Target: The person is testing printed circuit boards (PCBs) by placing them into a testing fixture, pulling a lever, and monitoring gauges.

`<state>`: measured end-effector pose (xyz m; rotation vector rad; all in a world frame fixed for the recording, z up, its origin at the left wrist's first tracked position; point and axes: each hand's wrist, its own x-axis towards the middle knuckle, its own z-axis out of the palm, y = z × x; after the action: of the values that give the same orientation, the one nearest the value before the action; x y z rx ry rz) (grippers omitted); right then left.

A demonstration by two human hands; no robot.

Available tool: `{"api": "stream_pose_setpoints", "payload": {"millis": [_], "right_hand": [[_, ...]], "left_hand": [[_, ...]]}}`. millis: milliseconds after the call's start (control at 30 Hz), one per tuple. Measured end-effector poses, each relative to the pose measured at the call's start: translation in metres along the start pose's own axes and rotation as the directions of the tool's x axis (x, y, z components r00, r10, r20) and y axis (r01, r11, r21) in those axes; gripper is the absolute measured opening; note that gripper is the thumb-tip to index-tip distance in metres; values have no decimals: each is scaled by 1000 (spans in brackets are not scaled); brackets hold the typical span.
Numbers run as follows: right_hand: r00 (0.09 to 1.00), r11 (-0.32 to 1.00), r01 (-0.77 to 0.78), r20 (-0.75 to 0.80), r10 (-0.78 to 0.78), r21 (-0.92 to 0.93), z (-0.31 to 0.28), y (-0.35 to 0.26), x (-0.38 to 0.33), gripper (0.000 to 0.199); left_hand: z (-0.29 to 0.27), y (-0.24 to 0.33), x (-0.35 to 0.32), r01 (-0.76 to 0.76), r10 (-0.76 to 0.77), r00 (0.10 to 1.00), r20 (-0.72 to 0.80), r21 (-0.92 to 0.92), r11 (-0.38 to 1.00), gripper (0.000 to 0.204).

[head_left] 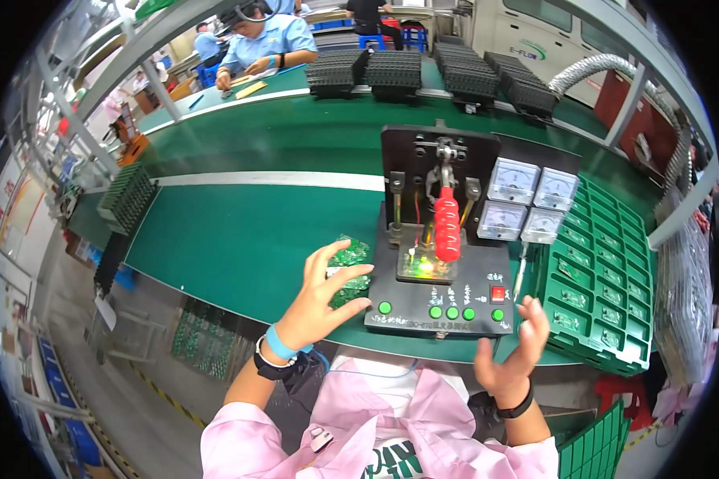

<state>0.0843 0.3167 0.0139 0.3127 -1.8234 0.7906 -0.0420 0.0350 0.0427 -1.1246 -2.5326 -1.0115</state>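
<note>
Green conveyor belt (240,231) under black test fixture (443,263), factory hall.

Green workbench (240,231) with black test fixture (439,295), green tray (607,279), circuit board (350,267).

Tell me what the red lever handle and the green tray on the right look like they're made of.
Red lever handle: likely glossy rubber or plastic, ribbed with shiny highlights. Green tray: apparently moulded matte plastic, uniform colour, formed compartments.

Matt green belt (240,231), glossy red plastic handle (446,225), black matt fixture (423,303).
</note>
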Motion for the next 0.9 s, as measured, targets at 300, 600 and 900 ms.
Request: {"api": "stream_pose_setpoints", "payload": {"millis": [300, 600, 900], "right_hand": [[847, 926, 155, 529, 55, -345, 18, -10, -21, 45], [820, 969, -30, 549, 163, -244, 9, -15, -5, 43], [883, 906, 421, -250, -397, 49, 97, -2, 188, 41]], "left_hand": [[2, 12, 36, -59, 59, 990, 131, -3, 998, 68], [1, 16, 54, -171, 134, 944, 303, 99, 980, 82], [4, 2, 35, -170, 151, 974, 169, 105, 980, 79]]}}
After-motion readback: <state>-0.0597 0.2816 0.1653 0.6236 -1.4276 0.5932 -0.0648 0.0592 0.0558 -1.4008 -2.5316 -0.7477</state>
